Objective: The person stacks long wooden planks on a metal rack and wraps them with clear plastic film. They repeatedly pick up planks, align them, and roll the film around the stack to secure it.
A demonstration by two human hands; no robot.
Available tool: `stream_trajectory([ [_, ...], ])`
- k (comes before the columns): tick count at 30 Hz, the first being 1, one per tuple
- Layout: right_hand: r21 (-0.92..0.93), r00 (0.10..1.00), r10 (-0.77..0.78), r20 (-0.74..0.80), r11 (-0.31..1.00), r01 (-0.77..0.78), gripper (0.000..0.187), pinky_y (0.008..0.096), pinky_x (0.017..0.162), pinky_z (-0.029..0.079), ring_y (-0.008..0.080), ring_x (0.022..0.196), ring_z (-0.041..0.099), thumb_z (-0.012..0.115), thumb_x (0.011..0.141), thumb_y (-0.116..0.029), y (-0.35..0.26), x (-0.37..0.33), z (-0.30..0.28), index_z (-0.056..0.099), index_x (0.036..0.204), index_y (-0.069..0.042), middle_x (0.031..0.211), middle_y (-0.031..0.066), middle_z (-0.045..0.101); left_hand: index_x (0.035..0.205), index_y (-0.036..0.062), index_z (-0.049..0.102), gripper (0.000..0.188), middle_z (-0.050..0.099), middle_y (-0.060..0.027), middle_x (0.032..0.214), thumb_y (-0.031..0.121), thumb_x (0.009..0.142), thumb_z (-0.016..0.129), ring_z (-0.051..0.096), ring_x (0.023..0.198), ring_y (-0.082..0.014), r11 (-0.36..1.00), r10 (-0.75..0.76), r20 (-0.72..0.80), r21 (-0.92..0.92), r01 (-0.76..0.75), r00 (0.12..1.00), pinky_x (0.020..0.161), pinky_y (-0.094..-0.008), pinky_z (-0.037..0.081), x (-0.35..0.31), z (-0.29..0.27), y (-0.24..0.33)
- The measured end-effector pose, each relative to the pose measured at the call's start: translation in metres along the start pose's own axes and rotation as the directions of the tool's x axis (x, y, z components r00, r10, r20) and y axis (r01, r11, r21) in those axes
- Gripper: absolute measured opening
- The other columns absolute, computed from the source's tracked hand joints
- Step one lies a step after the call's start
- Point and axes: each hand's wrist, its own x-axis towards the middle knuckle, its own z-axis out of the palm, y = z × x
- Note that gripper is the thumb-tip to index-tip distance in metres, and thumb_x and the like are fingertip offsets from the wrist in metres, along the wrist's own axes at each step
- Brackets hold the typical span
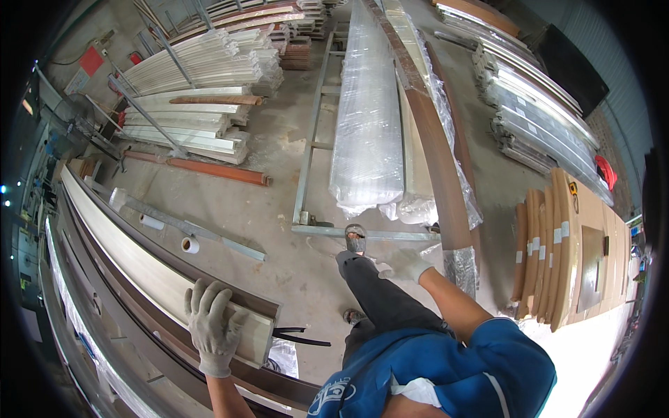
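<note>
Left gloved hand [212,324]: fingers slightly spread over cream profile [143,256], near end edge. Right gloved hand [405,267] near brown plank [437,146]; fingers blurred, can't tell. Concrete floor [279,226] between.

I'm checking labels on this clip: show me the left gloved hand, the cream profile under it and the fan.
Left gloved hand [213,326]: head view, back of the glove.
Cream profile [145,265]: head view, its pale upper face.
Fan [75,113]: head view, its round guard.
</note>
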Motion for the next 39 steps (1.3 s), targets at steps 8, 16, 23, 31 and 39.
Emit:
stream_trajectory([
  [8, 0.006, 0.998, -0.019, 0.057, 1.0, 0.019, 0.048, 0.05, 0.096, 0.052, 0.0346, 0.113, 0.068, 0.07, 0.088, -0.049, 0.013, 0.007, 0.019, 0.071, 0.126, -0.02, 0.119, 0.0151, 0.071, 0.108, -0.0013, 0.07, 0.056, 0.067, -0.0198, 0.121, 0.052, 0.091, 0.063, 0.052, 0.129, -0.0475, 0.999, -0.045, 0.048, 0.016, 0.044, 0.998, 0.114, -0.0585, 0.033, 0.003, -0.005, 0.006],
  [16, -0.081, 0.999, 0.006, 0.038, 0.997, -0.003, 0.051, 0.051, 0.095, 0.053, 0.036, 0.108, 0.069, 0.068, 0.088, -0.055, 0.068, 0.07, 0.002, 0.07, 0.127, -0.023, 0.116, 0.0154, 0.072, 0.105, -0.0001, 0.069, 0.063, 0.067, -0.0179, 0.118, 0.06, 0.09, 0.061, 0.053, 0.126, -0.0481, 0.994, -0.105, 0.083, 0.011, 0.105, 0.991, 0.113, -0.0604, 0.032, 0.014, -0.002, 0.011],
  [23, -0.22, 0.747, 0.174, -0.642, 0.891, -0.397, 0.078, 0.0536, 0.114, 0.04, 0.039, 0.139, 0.043, 0.081, 0.079, -0.048, 0.102, 0.064, -0.039, 0.051, 0.147, -0.025, 0.152, 0.0097, 0.044, 0.114, -0.0016, 0.07, 0.041, 0.068, -0.0205, 0.122, 0.037, 0.1, 0.066, 0.056, 0.123, -0.0477, 1.0, 0.023, 0.049, -0.023, -0.022, 0.999, 0.11, -0.0595, 0.038, 0.015, 0.002, 0.021],
  [31, -0.038, 0.592, 0.63, -0.504, 0.668, -0.743, 0.1, 0.0553, 0.112, 0.041, 0.0426, 0.14, 0.041, 0.088, 0.072, -0.04, 0.116, -0.009, -0.034, 0.036, 0.158, -0.028, 0.166, 0.0097, 0.025, 0.113, -0.0026, 0.066, 0.061, 0.065, -0.0212, 0.127, 0.056, 0.1, 0.057, 0.047, 0.135, -0.0495, 0.997, -0.057, 0.069, -0.055, 0.06, 0.996, 0.114, -0.0604, 0.033, -0.005, 0.014, 0.015],
  [39, 0.077, 0.608, 0.595, -0.526, 0.745, -0.662, 0.09, 0.0498, 0.099, 0.052, 0.0406, 0.126, 0.053, 0.084, 0.077, -0.028, 0.123, -0.004, -0.029, 0.04, 0.156, -0.026, 0.167, 0.0094, 0.021, 0.109, -0.0012, 0.069, 0.045, 0.068, -0.0207, 0.119, 0.043, 0.098, 0.065, 0.055, 0.125, -0.046, 0.997, -0.018, 0.005, -0.069, 0.018, 1.0, 0.11, -0.0563, 0.038, 0.003, 0.016, 0.03],
])
